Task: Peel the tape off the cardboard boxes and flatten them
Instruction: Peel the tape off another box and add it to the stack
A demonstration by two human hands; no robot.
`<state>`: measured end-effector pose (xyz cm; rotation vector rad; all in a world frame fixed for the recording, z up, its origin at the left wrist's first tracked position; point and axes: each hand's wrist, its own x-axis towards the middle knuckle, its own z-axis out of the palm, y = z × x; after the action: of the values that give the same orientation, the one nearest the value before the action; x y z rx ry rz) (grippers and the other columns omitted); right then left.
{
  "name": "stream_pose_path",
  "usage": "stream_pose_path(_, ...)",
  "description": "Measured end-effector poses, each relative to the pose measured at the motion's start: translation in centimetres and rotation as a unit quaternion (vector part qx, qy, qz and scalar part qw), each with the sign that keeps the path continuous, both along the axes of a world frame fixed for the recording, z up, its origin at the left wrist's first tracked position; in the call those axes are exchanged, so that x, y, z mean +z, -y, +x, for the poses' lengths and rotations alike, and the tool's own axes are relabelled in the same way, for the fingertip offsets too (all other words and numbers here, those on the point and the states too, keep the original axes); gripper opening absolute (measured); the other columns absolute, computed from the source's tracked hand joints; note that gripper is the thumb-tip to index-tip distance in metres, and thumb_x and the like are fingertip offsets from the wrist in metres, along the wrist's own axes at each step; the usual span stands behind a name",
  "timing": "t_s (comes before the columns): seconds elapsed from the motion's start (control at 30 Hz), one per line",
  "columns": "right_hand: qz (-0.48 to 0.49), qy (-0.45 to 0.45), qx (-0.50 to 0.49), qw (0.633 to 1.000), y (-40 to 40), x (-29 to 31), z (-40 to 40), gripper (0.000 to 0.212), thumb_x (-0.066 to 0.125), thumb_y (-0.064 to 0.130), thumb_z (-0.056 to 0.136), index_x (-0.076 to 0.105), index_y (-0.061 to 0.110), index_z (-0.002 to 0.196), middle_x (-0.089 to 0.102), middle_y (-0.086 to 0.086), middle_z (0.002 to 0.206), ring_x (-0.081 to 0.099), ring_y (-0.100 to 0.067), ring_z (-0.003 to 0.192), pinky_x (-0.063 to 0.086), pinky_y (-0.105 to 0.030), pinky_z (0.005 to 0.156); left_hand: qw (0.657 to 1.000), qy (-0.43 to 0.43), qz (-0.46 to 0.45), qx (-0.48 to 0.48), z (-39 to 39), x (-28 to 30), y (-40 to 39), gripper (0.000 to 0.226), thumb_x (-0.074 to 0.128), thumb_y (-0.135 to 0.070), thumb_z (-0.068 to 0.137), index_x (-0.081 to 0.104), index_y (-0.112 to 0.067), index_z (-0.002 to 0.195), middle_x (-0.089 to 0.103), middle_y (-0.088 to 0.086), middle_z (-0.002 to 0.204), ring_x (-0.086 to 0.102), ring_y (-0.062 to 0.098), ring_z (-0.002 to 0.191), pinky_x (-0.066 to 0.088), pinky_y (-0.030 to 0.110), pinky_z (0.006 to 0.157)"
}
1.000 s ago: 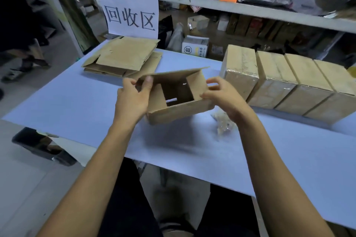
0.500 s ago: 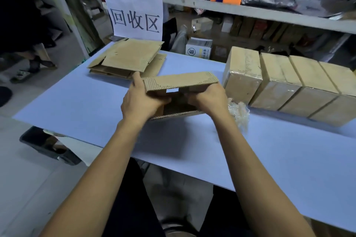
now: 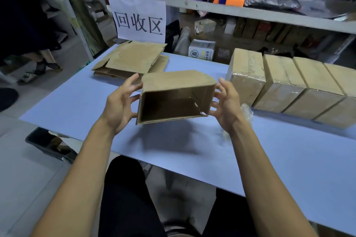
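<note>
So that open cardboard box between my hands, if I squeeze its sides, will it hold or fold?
The open box probably folds: both ends look open, so nothing braces it. Likely light, being empty. Left hand and right hand flank its sides.

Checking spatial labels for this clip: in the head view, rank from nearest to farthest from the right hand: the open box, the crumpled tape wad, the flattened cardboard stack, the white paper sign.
From the right hand:
1. Open box, touching its fingers, on its left.
2. Crumpled tape wad, just right of the wrist.
3. Flattened cardboard stack, far-left on the table.
4. White paper sign, behind the stack, on the shelf.
</note>
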<state>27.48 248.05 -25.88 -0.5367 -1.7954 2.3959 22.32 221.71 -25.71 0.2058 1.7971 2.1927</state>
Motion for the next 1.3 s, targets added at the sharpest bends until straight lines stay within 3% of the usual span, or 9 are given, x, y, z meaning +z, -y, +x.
stream_pose_path(0.1,0.061,0.026,0.050,0.997,0.2,0.5,-0.1,0.047,0.054,0.059,0.086,0.064,0.024,0.117,0.066,-0.003,0.104,0.066,-0.024,0.092,0.053,-0.038,0.077,0.997,-0.023,-0.070,0.032,-0.1,-0.1,-0.6,0.024,0.054,-0.043,0.098,0.066,-0.034,0.118,0.073,-0.013,0.113,0.064,0.012,0.112,0.051,0.035,0.090)
stream_pose_path(0.2,0.144,-0.010,0.092,0.985,0.3,0.7,0.2,0.030,0.057,0.027,0.096,0.059,0.033,0.126,0.067,0.003,0.109,0.066,-0.014,0.094,0.051,-0.031,0.077,0.996,-0.054,-0.069,0.004,-0.5,-0.1,-0.1,0.042,0.062,-0.020,0.083,0.063,-0.029,0.124,0.069,-0.005,0.120,0.063,0.015,0.113,0.050,0.034,0.090)
stream_pose_path(0.3,0.149,-0.074,0.095,0.982,0.3,0.8,0.4,0.052,0.052,-0.003,0.085,0.059,0.031,0.123,0.072,0.000,0.105,0.066,-0.013,0.098,0.053,-0.027,0.086,0.995,-0.100,-0.015,0.014,-0.4,0.1,0.2,0.062,0.052,0.002,0.067,0.051,-0.018,0.126,0.061,-0.004,0.121,0.059,0.010,0.106,0.048,0.031,0.087)
stream_pose_path(0.47,-0.008,-0.058,0.008,0.998,0.8,1.2,-0.1,0.019,0.059,0.036,0.087,0.059,0.016,0.087,0.070,-0.003,0.101,0.065,-0.019,0.107,0.048,-0.037,0.099,0.992,-0.088,0.076,0.045,-0.2,1.2,0.2,0.032,0.042,-0.012,0.083,0.056,-0.020,0.110,0.062,-0.005,0.100,0.051,0.013,0.089,0.038,0.037,0.077)
stream_pose_path(0.6,0.022,-0.024,0.004,0.999,1.0,1.3,0.0,0.036,0.058,0.052,0.094,0.064,0.017,0.103,0.066,-0.001,0.108,0.066,-0.019,0.108,0.054,-0.039,0.095,0.995,-0.085,-0.023,0.048,0.3,2.3,-0.3,0.035,0.042,-0.028,0.088,0.064,-0.029,0.116,0.066,-0.010,0.103,0.049,0.016,0.090,0.042,0.037,0.075)
stream_pose_path(0.77,-0.089,-0.051,0.056,0.993,0.2,1.3,0.4,0.034,0.061,0.021,0.073,0.054,0.018,0.106,0.060,-0.005,0.103,0.059,-0.025,0.092,0.049,-0.045,0.091,0.997,-0.034,-0.056,0.029,0.3,3.7,0.4,0.022,0.051,-0.026,0.097,0.072,-0.021,0.101,0.070,-0.006,0.095,0.060,0.015,0.085,0.045,0.038,0.077)
stream_pose_path(0.9,-0.053,-0.030,0.062,0.996,0.8,1.5,0.2,0.032,0.065,0.024,0.081,0.056,0.017,0.111,0.067,-0.008,0.108,0.064,-0.024,0.090,0.050,-0.038,0.081,0.987,-0.047,-0.151,0.039,-0.1,3.7,-0.2,0.051,0.077,-0.050,0.066,0.071,-0.021,0.107,0.075,-0.003,0.107,0.070,0.018,0.103,0.050,0.034,0.082)
stream_pose_path(1.17,0.006,-0.035,0.110,0.993,2.0,1.4,0.0,0.063,0.065,-0.011,0.082,0.034,0.008,0.133,0.058,-0.015,0.126,0.062,-0.020,0.104,0.051,-0.026,0.088,0.940,-0.117,-0.291,0.137,0.1,3.5,-2.0,0.058,0.084,-0.051,0.055,0.069,-0.033,0.108,0.072,-0.019,0.100,0.066,0.008,0.100,0.055,0.039,0.089)
stream_pose_path(1.3,0.104,-0.028,0.140,0.984,1.7,1.0,-0.2,0.063,0.073,0.001,0.076,0.038,0.014,0.126,0.055,-0.012,0.134,0.061,-0.021,0.110,0.047,-0.042,0.102,0.877,-0.109,-0.413,0.221,-0.1,4.1,-2.6,0.043,0.081,-0.045,0.065,0.066,-0.022,0.098,0.067,-0.005,0.091,0.063,0.024,0.092,0.051,0.035,0.069)
